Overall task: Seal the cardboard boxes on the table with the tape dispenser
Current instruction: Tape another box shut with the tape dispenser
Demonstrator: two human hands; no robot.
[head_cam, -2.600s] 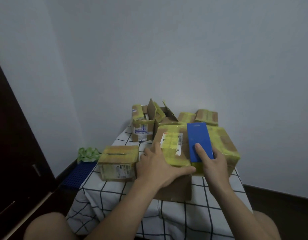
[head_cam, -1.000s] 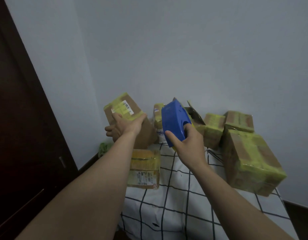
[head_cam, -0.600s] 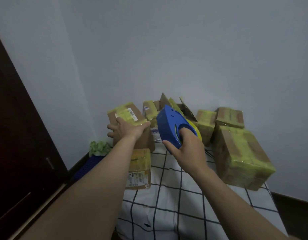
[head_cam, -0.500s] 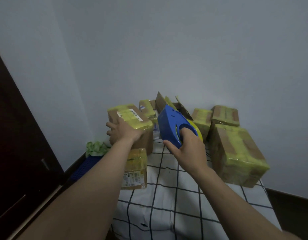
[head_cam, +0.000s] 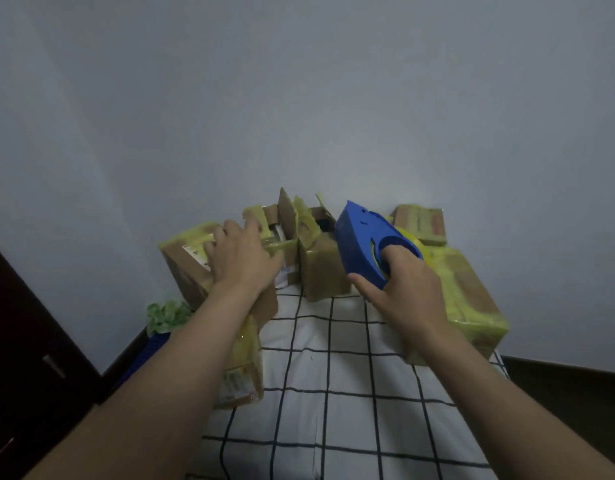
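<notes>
My left hand (head_cam: 242, 259) lies on top of a cardboard box (head_cam: 186, 271) wrapped in yellow tape, fingers spread toward its far edge. That box sits at the table's left, on or just behind a lower taped box (head_cam: 242, 375) partly hidden by my forearm. My right hand (head_cam: 403, 289) grips a blue tape dispenser (head_cam: 363, 244) holding a yellow tape roll (head_cam: 415, 244), raised above the table. An untaped box with raised flaps (head_cam: 321, 271) stands just behind and between my hands.
A large taped box (head_cam: 472, 306) stands at the right, a small one (head_cam: 420, 221) behind it, another open-flapped box (head_cam: 274, 216) at the back. The table (head_cam: 333, 375) has a white checked cloth. A dark door (head_cam: 22, 341) and a green bundle (head_cam: 167, 313) are at the left.
My left hand lowered the taped box onto the table's left side and shifted from its side to its top. My right hand kept the dispenser raised, drifting slightly right.
</notes>
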